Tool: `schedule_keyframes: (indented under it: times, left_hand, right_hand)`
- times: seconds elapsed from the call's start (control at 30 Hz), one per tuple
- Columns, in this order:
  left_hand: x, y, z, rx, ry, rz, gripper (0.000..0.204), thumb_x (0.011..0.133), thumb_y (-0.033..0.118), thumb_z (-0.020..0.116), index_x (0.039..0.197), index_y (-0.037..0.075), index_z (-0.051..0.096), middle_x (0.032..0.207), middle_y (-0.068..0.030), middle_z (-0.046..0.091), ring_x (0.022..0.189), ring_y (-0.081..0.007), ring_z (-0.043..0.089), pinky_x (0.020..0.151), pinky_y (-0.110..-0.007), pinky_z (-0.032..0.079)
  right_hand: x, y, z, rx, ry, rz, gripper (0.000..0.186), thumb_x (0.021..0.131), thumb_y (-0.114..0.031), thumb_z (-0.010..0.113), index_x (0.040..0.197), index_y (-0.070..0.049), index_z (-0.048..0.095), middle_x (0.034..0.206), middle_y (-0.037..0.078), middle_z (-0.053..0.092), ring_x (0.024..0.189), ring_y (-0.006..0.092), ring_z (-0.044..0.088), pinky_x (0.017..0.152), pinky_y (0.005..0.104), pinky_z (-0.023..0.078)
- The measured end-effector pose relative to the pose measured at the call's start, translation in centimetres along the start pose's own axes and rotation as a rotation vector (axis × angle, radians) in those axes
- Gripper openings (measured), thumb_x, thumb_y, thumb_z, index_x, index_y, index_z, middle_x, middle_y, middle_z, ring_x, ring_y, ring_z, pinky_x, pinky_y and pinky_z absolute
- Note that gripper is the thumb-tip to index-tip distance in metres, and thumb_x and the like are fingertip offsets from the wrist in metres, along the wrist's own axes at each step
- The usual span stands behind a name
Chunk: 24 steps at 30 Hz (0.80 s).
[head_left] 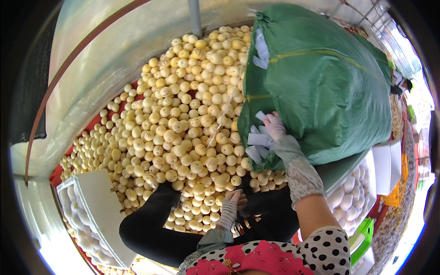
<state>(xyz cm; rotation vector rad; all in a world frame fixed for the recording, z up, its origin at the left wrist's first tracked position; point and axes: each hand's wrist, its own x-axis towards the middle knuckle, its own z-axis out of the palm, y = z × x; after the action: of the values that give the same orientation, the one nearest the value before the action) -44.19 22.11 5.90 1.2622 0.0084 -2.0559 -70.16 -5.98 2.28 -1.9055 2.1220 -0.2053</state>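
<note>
Translucent plastic film [114, 50] walls the space behind a grey post [195, 18], and red ground sheet [56, 175] shows along the left edge of a broad heap of pale yellow round fruit [183, 123]. A bulging green sack [325, 87] stands at the heap's right edge, white foam sleeves [259, 139] spilling from its open left edge, mostly near its lower left corner. At that corner the right hand [275, 126] lies against the sleeves, one of them jutting beside its fingertips; I cannot tell whether the fingers pinch it. The left hand [239, 198] is low over the heap's near edge, between the person's black-clad legs [156, 224], its fingers curled in together; whether they grip anything, I cannot tell. White-wrapped fruit fills a white box [112, 213] at the sheet's near left corner, and more wrapped fruit [349, 195] sits below the sack, near an orange crate [398, 195]
</note>
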Motion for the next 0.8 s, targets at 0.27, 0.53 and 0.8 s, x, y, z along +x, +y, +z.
schedule_keyframes:
  times: [0.27, 0.53, 0.8]
  left_hand:
    - [0.1, 2.0, -2.3, -0.123, -0.025, 0.319, 0.059, 0.090, 0.034, 0.060, 0.135, 0.004, 0.036, 0.102, -0.0134, 0.057, 0.080, -0.0194, 0.059, 0.071, -0.032, 0.052]
    - [-6.5, 4.8, 1.8, 0.267, -0.371, 0.382, 0.068, 0.087, 0.026, 0.065, 0.142, 0.010, 0.029, 0.120, -0.0089, 0.054, 0.102, -0.0187, 0.058, 0.086, -0.031, 0.049]
    - [-10.6, 5.0, 2.4, 0.289, -0.482, 0.179, 0.051, 0.085, 0.024, 0.068, 0.126, 0.006, 0.045, 0.116, -0.0055, 0.057, 0.103, -0.0178, 0.058, 0.086, -0.030, 0.050]
  right_hand:
    - [-15.6, -10.7, -6.9, 0.591, 0.305, -0.287, 0.044, 0.082, -0.011, 0.059, 0.124, -0.008, 0.050, 0.103, 0.017, 0.060, 0.087, 0.0309, 0.061, 0.074, 0.0396, 0.050]
    - [-26.6, -11.2, -8.6, 1.239, -0.862, -0.042, 0.056, 0.081, -0.005, 0.057, 0.133, -0.002, 0.036, 0.117, 0.008, 0.052, 0.097, 0.0138, 0.056, 0.085, 0.0275, 0.047]
    - [-28.7, -9.3, -9.4, 1.319, -0.895, 0.033, 0.044, 0.079, -0.010, 0.066, 0.117, 0.002, 0.048, 0.100, 0.007, 0.059, 0.087, 0.0114, 0.058, 0.077, 0.0248, 0.049]
